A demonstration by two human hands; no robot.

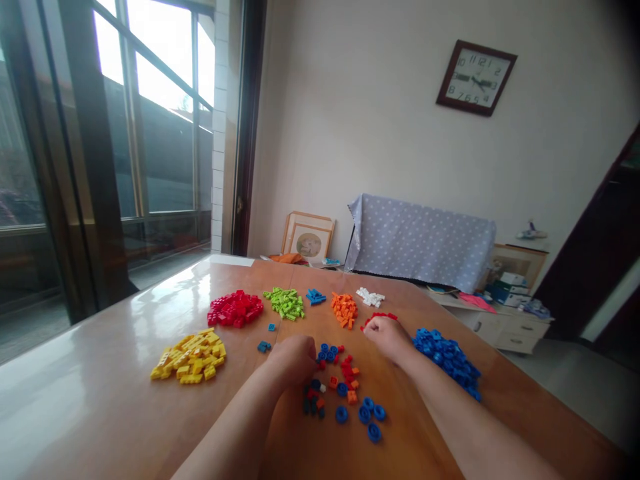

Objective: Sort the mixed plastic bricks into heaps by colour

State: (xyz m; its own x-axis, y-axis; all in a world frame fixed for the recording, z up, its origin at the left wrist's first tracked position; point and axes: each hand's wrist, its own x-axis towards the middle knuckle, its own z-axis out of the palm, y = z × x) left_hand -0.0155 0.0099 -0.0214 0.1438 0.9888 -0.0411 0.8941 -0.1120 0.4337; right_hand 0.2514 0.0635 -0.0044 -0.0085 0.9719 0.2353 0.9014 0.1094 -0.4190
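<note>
My left hand (294, 359) rests curled on the wooden table (100, 373), its fingers closed beside a mixed scatter of blue, red and orange bricks (345, 390). My right hand (386, 335) is closed in a loose fist at a small red pile (379, 317), between the orange pile (345, 309) and the big blue pile (447, 360). What either hand holds is hidden.
Sorted piles lie across the table: yellow (191, 356), red (235, 309), green (285, 302), small blue (315, 296), white (371, 297). Two loose blue bricks (264, 346) lie left of my left hand. A cloth-covered object (420, 241) and low cabinet (500, 320) stand behind.
</note>
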